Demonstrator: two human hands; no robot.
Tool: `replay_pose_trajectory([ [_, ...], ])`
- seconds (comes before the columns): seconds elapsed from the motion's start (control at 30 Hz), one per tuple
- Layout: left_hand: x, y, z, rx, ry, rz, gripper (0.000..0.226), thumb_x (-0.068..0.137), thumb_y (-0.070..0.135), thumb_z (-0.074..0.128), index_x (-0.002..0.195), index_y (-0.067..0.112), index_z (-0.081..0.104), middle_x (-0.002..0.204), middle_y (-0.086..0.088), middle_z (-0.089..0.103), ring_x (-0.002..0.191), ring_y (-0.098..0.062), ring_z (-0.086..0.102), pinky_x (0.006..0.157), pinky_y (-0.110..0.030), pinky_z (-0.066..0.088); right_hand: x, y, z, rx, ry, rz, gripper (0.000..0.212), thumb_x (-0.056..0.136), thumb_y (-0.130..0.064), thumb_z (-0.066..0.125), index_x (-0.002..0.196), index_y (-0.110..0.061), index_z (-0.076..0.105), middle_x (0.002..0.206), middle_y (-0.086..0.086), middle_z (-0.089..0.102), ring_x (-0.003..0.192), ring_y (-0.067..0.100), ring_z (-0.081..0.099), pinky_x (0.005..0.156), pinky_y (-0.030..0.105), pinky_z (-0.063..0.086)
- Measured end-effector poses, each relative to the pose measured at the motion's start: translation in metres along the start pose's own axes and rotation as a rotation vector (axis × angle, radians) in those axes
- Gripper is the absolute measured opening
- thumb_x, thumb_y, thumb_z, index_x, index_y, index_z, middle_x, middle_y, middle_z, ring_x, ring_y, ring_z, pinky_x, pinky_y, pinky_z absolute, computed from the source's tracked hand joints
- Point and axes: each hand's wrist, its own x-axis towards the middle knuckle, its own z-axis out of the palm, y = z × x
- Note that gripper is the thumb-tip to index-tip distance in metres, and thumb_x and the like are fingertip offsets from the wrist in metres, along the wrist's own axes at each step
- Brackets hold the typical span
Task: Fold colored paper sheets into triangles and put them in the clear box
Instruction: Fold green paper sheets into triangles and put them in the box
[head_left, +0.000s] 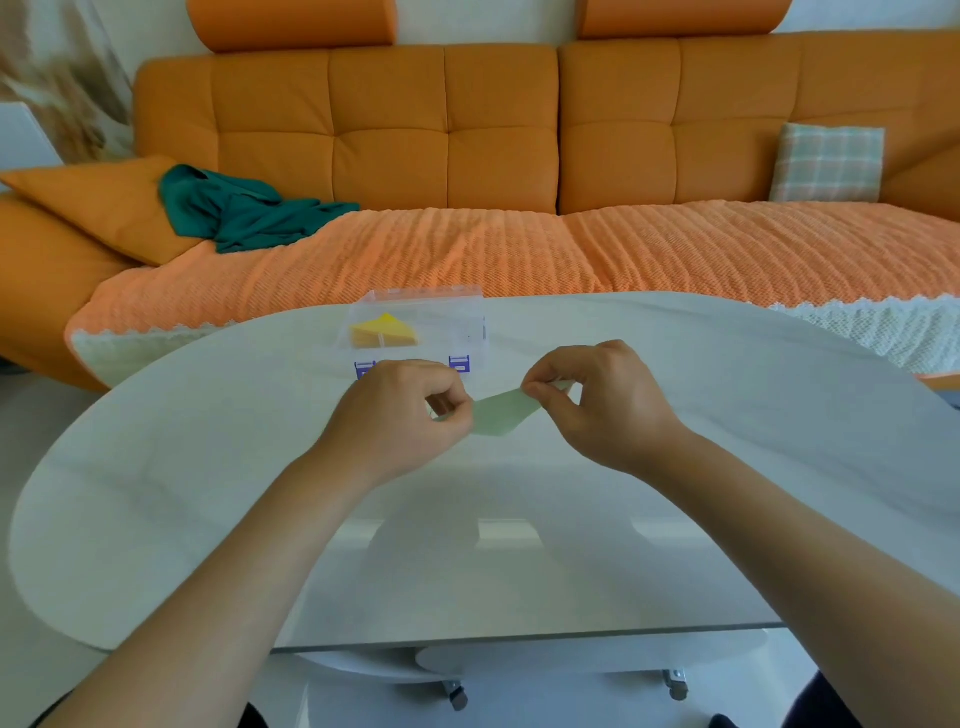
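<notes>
While the pale green sheet (501, 417) hangs in the air just below the centre of the frame, it is pinched at both ends: the left hand (410, 410) curls its fingers and thumb round the left end, and the right hand (602, 405) nips the right end between thumb and fingertips. The sheet is above the table (727, 415) and apart from the clear box (460, 322), which stands directly behind the hands, close to the table's far edge. Probable faults from this position: with no surface under the paper, the corners may meet out of line and the crease may run askew, giving an uneven triangle; a light pinch on so thin a sheet may let one end slip; the sheet's tint is close to the table's, so its edges would be hard to judge once laid down; and a forward reach to load the box might push it toward the far edge. Whether the sheet is already folded cannot be told. Count: two hands; one green sheet; one clear box with two purple latches (459, 362) on its near side; one yellow folded piece (382, 326) inside it, over a more orange layer that may be a second piece; one table. Beyond the table, one orange sofa (467, 130) carries one teal cloth (244, 208) at upper left and one checked cushion (828, 163) at upper right.
</notes>
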Motion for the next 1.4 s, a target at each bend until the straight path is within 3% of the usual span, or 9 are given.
replay_pose_trajectory([
  [0.33,0.001,-0.03,-0.02,0.255,-0.038,-0.116,0.011,0.081,0.024,0.068,0.071,0.026,0.07,0.071,0.016,0.066,0.073,-0.009,0.062,0.07,-0.034,0.055,0.0,0.013,-0.009,-0.064,0.005,0.108,0.011,0.09,-0.018,0.066,0.083,-0.022,0.074,0.078,-0.012,0.073,0.073,0.011,0.067,0.077,0.036,0.053],
  [0.43,0.001,-0.016,-0.016,0.072,0.045,-0.037,0.01,0.088,0.022,0.069,0.082,0.027,0.075,0.081,0.017,0.07,0.082,-0.002,0.062,0.078,-0.029,0.053,0.0,0.011,-0.012,0.016,-0.126,0.096,0.011,0.093,-0.019,0.066,0.088,-0.023,0.075,0.087,-0.013,0.071,0.08,0.01,0.065,0.079,0.032,0.052],
  [0.53,-0.001,0.004,-0.002,-0.133,-0.054,-0.057,0.011,0.089,0.029,0.071,0.098,0.032,0.077,0.091,0.022,0.07,0.092,0.006,0.06,0.079,-0.011,0.045,0.0,0.003,-0.008,0.106,-0.25,0.026,0.01,0.094,-0.019,0.067,0.092,-0.024,0.075,0.091,-0.012,0.067,0.083,0.009,0.063,0.078,0.024,0.049],
  [0.7,-0.001,0.007,0.016,-0.171,-0.182,-0.157,0.008,0.089,0.03,0.071,0.087,0.033,0.078,0.078,0.024,0.071,0.075,0.007,0.062,0.068,-0.008,0.043,0.0,-0.003,-0.004,0.198,-0.223,0.077,0.007,0.09,-0.02,0.072,0.095,-0.023,0.076,0.089,-0.012,0.067,0.082,0.008,0.062,0.077,0.021,0.047],
  [0.83,0.001,0.005,0.023,-0.278,-0.107,-0.242,0.012,0.089,0.024,0.07,0.08,0.029,0.075,0.075,0.015,0.073,0.068,0.001,0.065,0.069,-0.02,0.049,-0.004,-0.002,0.001,0.111,-0.086,0.039,0.032,0.089,-0.018,0.072,0.119,-0.027,0.064,0.101,-0.013,0.06,0.088,0.006,0.058,0.08,0.014,0.043],
  [0.9,0.002,0.006,0.024,-0.432,-0.066,-0.369,0.013,0.091,0.02,0.066,0.081,0.024,0.074,0.074,0.007,0.074,0.062,-0.005,0.064,0.064,-0.025,0.05,-0.006,-0.004,0.003,0.063,-0.07,-0.01,0.044,0.088,-0.005,0.064,0.126,-0.026,0.058,0.113,-0.01,0.056,0.097,0.007,0.055,0.084,0.014,0.043],
  [1.03,0.002,0.006,0.026,-0.708,-0.017,-0.594,0.015,0.095,0.016,0.059,0.088,0.014,0.073,0.077,-0.001,0.075,0.062,-0.015,0.066,0.069,-0.034,0.057,-0.01,-0.006,0.005,-0.054,-0.097,-0.136,0.075,0.064,0.012,0.045,0.13,-0.023,0.053,0.132,0.0,0.049,0.117,0.02,0.05,0.094,0.038,0.043],
  [1.23,0.0,0.007,0.028,-0.821,-0.071,-0.638,0.013,0.098,0.016,0.058,0.098,0.009,0.069,0.089,-0.009,0.077,0.068,-0.021,0.07,0.067,-0.031,0.057,-0.015,-0.001,0.015,-0.137,-0.157,-0.101,0.029,0.08,-0.027,0.08,0.106,-0.032,0.067,0.139,-0.002,0.05,0.119,0.018,0.052,0.099,0.039,0.037],
  [1.4,-0.001,0.012,0.029,-0.85,-0.06,-0.54,0.015,0.093,0.007,0.064,0.107,0.012,0.066,0.095,-0.008,0.078,0.088,-0.025,0.076,0.081,-0.037,0.06,-0.01,-0.004,0.016,0.092,-0.096,0.03,0.007,0.086,-0.035,0.076,0.092,-0.034,0.072,0.13,-0.008,0.057,0.109,0.008,0.059,0.096,0.034,0.045],
])
